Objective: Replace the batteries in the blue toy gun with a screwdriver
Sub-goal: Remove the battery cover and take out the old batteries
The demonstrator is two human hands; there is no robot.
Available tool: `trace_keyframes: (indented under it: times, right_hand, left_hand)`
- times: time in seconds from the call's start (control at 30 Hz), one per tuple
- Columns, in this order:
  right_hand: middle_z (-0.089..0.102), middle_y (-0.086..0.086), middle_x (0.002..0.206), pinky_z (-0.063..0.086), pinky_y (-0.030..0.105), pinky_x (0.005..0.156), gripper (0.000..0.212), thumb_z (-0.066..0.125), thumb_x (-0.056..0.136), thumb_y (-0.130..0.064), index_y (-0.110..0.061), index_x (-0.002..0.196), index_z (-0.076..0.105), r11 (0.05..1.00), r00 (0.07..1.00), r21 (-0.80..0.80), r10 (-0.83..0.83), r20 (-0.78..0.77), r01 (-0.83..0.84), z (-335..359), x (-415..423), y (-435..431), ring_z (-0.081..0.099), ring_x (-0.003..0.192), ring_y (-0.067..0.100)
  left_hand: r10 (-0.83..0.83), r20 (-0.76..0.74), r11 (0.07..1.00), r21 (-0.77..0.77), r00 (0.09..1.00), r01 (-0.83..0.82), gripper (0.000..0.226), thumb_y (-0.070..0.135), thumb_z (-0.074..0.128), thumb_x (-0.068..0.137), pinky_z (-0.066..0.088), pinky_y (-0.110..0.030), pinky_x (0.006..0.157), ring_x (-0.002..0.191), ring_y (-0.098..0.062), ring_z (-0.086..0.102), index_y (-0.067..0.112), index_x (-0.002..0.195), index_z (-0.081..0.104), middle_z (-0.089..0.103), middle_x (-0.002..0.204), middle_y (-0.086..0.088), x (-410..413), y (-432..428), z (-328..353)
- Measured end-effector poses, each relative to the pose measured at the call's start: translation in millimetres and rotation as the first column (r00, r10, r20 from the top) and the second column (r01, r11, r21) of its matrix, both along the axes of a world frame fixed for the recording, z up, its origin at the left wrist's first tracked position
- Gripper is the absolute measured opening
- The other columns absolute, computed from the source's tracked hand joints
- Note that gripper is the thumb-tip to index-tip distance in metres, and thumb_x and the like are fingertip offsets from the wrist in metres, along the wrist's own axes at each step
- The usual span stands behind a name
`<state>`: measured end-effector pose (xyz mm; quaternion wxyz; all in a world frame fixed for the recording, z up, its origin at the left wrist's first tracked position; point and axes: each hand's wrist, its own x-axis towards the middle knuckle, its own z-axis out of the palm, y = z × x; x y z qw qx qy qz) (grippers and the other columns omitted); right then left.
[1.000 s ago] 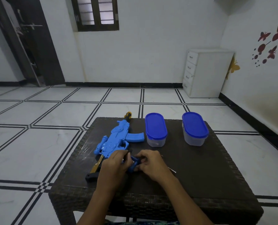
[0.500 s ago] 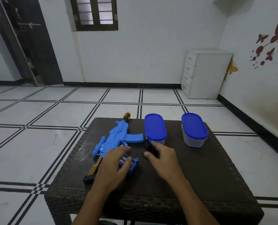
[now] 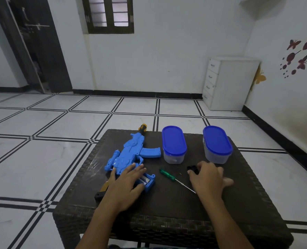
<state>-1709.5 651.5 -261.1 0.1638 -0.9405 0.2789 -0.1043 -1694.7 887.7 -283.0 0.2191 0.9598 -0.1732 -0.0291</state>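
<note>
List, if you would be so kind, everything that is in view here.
toy gun: one, blue, on the table's left half
batteries: at least two, whitish, in the gun's open compartment
screwdriver: one, green handle, on the table between the hands
containers: two, clear with blue lids, far side of the table
black part: one, black, before the right container
table: one, dark woven, centre
drawer unit: one, white, by the right wall
butterfly stickers: several, mostly dark red, right wall
window: one, dark frame, back wall
left hand: one, rests on the gun's grip
right hand: one, fingers pinch the black part
</note>
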Motion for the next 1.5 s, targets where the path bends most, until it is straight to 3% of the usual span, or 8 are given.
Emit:
trace_keyframes:
  times: [0.1,0.4,0.57,0.73,0.87,0.97,1.27,1.5]
  right_hand:
    - [0.057,-0.007,0.111,0.035,0.036,0.093,0.026,0.056,0.094,-0.043,-0.027,0.113,0.061,0.979,0.969,-0.035,0.202,0.145,-0.199,0.0,1.8,18.8,0.048,0.109,0.012]
    - [0.052,0.006,0.126,0.048,0.031,0.089,0.032,0.056,0.097,-0.032,-0.012,0.122,0.058,0.894,0.889,0.085,0.446,-0.101,-0.439,-14.9,22.6,50.6,0.053,0.113,0.02]
    - [0.066,0.007,0.087,0.056,0.038,0.071,0.02,0.062,0.094,-0.028,-0.007,0.094,0.065,0.822,0.865,0.341,0.318,0.387,-0.455,-1.9,10.1,45.2,0.063,0.075,0.018]
    - [0.067,0.016,0.075,0.055,0.023,0.05,0.009,0.065,0.091,-0.017,-0.009,0.09,0.061,0.49,0.792,0.671,0.069,0.607,-0.557,12.5,-0.2,45.5,0.065,0.054,0.012]
    - [0.067,0.017,0.077,0.057,0.027,0.054,0.012,0.063,0.092,-0.014,-0.003,0.093,0.06,0.475,0.734,0.611,0.118,0.669,-0.633,4.7,3.0,52.8,0.067,0.058,0.016]
    - [0.068,0.011,0.077,0.059,0.032,0.057,0.013,0.06,0.094,-0.016,-0.003,0.096,0.057,0.51,0.659,0.492,0.217,0.721,-0.706,0.2,4.2,57.6,0.069,0.061,0.018]
    - [0.065,-0.003,0.075,0.058,0.041,0.06,0.007,0.055,0.098,-0.024,-0.019,0.099,0.051,0.579,0.552,0.254,0.424,0.718,-0.775,0.8,15.1,72.7,0.067,0.066,0.012]
    - [0.05,-0.01,0.068,0.043,0.021,0.05,0.009,0.054,0.099,-0.024,-0.021,0.102,0.047,0.62,0.536,0.111,0.558,0.633,-0.777,0.7,18.5,78.3,0.054,0.059,0.009]
  left_hand:
    - [-0.01,-0.004,0.999,0.045,1.0,0.01,0.067,0.049,0.033,0.082,-0.013,-0.052,0.116,0.144,0.004,0.0,0.043,0.147,0.021,0.008,0.155,0.027,-0.5,0.4,0.6]
    - [-0.009,0.075,0.975,0.222,0.997,-0.007,0.07,0.061,0.036,0.09,-0.012,-0.052,0.115,0.145,-0.001,-0.011,0.039,0.15,0.007,-0.004,0.158,0.022,-5.9,-4.2,-4.4]
    - [0.043,0.119,0.958,0.277,0.992,-0.075,0.071,0.064,0.03,0.092,-0.002,-0.055,0.115,0.147,-0.01,-0.003,0.033,0.151,0.006,0.0,0.16,0.016,-11.6,-13.6,-6.6]
    - [0.114,0.12,0.939,0.311,0.986,-0.147,0.073,0.066,0.035,0.089,0.009,-0.063,0.109,0.143,-0.017,0.011,0.027,0.148,0.017,0.011,0.156,0.012,-14.3,-23.3,-1.3]
    - [0.133,0.144,0.934,0.313,0.981,-0.173,0.075,0.071,0.033,0.087,0.011,-0.066,0.107,0.144,-0.017,0.012,0.027,0.146,0.019,0.013,0.156,0.013,-15.8,-21.9,0.5]
    - [0.104,0.108,0.955,0.266,0.989,-0.13,0.081,0.076,0.025,0.085,-0.01,-0.068,0.107,0.147,-0.013,-0.003,0.032,0.15,0.009,-0.003,0.159,0.016,-13.8,-19.3,-1.8]
    - [-0.064,0.099,0.977,0.211,0.993,0.042,0.073,0.067,0.02,0.092,-0.017,-0.041,0.116,0.142,0.0,-0.021,0.032,0.152,-0.005,-0.014,0.158,0.016,-5.3,-7.3,-11.1]
    - [-0.069,0.139,0.974,0.225,0.988,0.036,0.069,0.064,0.013,0.094,-0.015,-0.039,0.118,0.141,-0.001,-0.023,0.03,0.151,-0.008,-0.015,0.158,0.015,-5.2,-9.5,-17.7]
